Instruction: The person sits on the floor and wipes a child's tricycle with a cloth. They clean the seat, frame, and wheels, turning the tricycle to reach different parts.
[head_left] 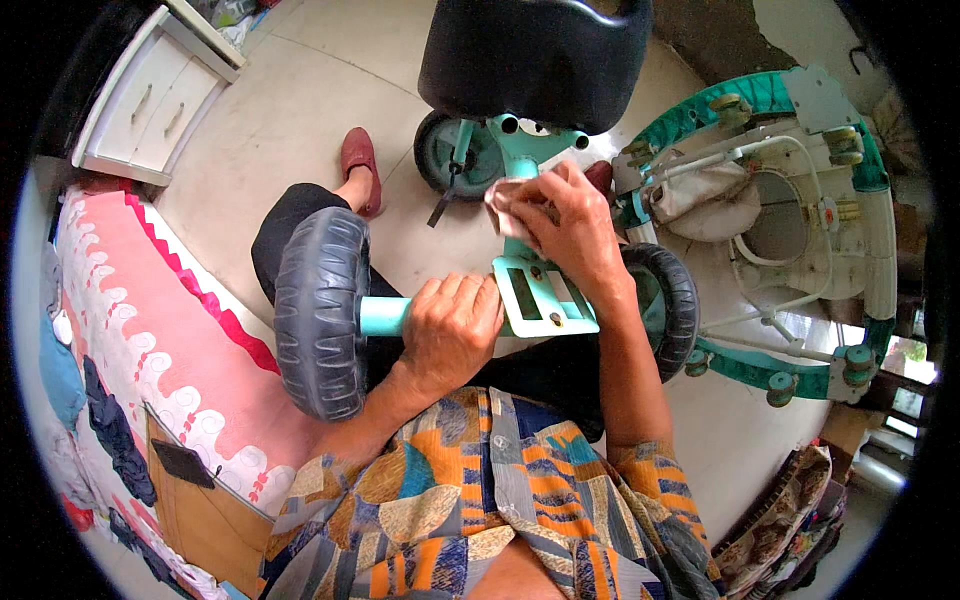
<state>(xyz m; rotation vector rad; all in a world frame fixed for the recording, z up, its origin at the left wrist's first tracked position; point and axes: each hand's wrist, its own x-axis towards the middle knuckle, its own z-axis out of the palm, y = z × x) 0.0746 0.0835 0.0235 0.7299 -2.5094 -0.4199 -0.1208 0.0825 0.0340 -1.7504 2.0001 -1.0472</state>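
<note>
A child's tricycle with a turquoise frame (537, 300) lies across my lap, its two black ridged rear wheels on either side: the left rear wheel (322, 315) and the right rear wheel (670, 310). My left hand (455, 325) is wrapped round the turquoise axle tube (384, 316), just left of the flat slotted plate. With bent fingers my right hand (575, 225) pinches a crumpled pale cloth (503, 208) against the frame's stem. Beyond it are the front wheel (435, 150) with a pedal (440, 208) and a large black plastic part (535, 65).
On the right a green and white baby walker (775, 220) stands tipped up, its casters showing. A bed with a pink and white cover (190, 350) is on the left, below a white drawer cabinet (150, 105). Folded fabric (785, 510) lies at lower right on the tiled floor (300, 95).
</note>
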